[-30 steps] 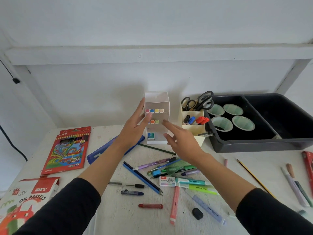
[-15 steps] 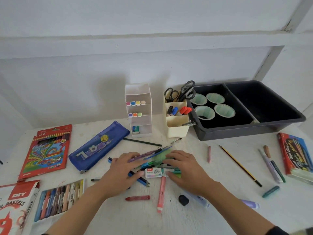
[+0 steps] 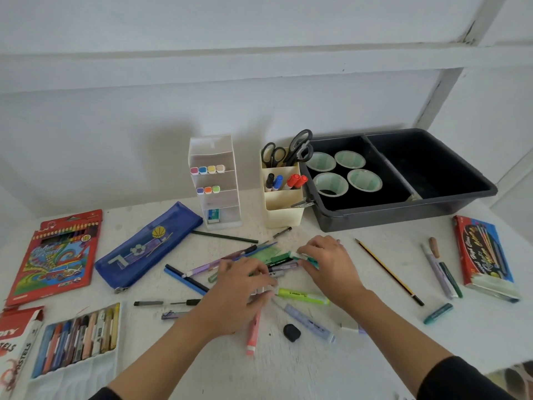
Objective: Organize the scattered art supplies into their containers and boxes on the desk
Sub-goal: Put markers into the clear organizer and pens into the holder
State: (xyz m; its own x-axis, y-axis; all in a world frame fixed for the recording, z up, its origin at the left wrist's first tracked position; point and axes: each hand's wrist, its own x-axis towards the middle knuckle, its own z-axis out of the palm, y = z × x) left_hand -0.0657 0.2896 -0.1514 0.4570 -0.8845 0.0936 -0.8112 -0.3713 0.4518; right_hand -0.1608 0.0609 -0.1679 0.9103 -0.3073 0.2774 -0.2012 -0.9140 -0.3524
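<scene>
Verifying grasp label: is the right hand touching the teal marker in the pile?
Touching. Head view: the right hand pinches the teal marker, whose teal body shows between thumb and fingers with no gap.

A plain white wall (image 3: 115, 145) fills the upper half of the frame. A white horizontal ledge (image 3: 202, 62) crosses it near the top. A white diagonal strut (image 3: 438, 93) slants down from the upper right. Patterned fabric (image 3: 516, 376) shows in the lower right corner.
</scene>
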